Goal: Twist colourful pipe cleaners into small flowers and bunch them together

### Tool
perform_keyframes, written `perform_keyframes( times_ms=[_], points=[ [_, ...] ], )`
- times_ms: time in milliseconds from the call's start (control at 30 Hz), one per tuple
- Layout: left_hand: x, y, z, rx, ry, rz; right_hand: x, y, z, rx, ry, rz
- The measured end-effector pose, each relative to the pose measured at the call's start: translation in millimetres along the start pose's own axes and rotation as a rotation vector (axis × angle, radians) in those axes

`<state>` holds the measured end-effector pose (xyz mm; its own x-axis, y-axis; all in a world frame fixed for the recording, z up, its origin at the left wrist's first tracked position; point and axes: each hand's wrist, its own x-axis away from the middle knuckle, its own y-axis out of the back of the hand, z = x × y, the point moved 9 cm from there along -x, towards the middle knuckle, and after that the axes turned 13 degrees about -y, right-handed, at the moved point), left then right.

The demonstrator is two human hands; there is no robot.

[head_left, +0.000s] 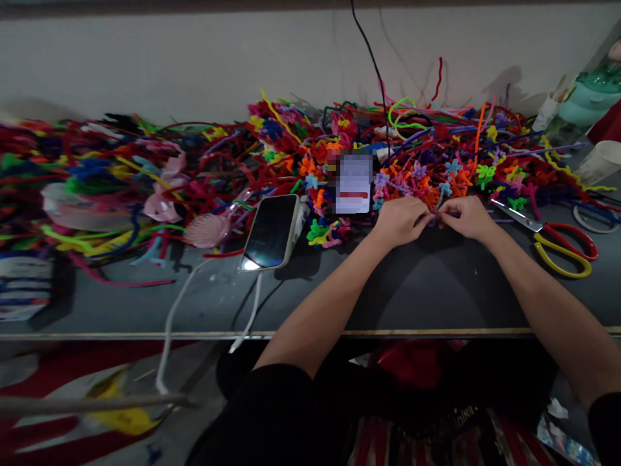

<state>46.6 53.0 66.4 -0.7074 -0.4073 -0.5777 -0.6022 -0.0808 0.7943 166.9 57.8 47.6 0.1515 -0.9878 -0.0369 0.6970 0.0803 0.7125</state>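
My left hand (400, 220) and my right hand (466, 217) meet over the dark table (436, 291), fingers pinched together on a thin purple pipe cleaner (439, 215) stretched between them. Just beyond my fingers lies a heap of small twisted pipe-cleaner flowers (417, 175) in orange, purple and green. Both forearms rest across the table's front edge.
A long pile of coloured pipe cleaners (145, 168) runs along the wall. A phone (272, 232) on a white cable leans left of my hands, beside a pink brush (208, 230). Red-and-yellow scissors (557, 243) lie to the right, a white cup (601, 162) behind them.
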Motion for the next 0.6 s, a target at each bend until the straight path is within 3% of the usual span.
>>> perform_keyframes(
  times_ms=[167,267,367,600],
  points=[
    [15.5,-11.8,38.3,0.347,0.505,-0.200,7.2,3.4,14.9,0.307,0.054,-0.233],
    [23.4,-25.2,48.9,0.637,0.666,-0.287,11.1,2.0,20.6,0.432,0.064,-0.314],
    [21.2,-28.3,49.0,0.814,0.635,-0.339,12.6,5.1,19.6,0.325,0.076,-0.309],
    [15.4,-30.9,46.2,0.945,0.506,-0.372,10.3,14.1,14.6,-0.050,0.049,-0.212]
  ],
)
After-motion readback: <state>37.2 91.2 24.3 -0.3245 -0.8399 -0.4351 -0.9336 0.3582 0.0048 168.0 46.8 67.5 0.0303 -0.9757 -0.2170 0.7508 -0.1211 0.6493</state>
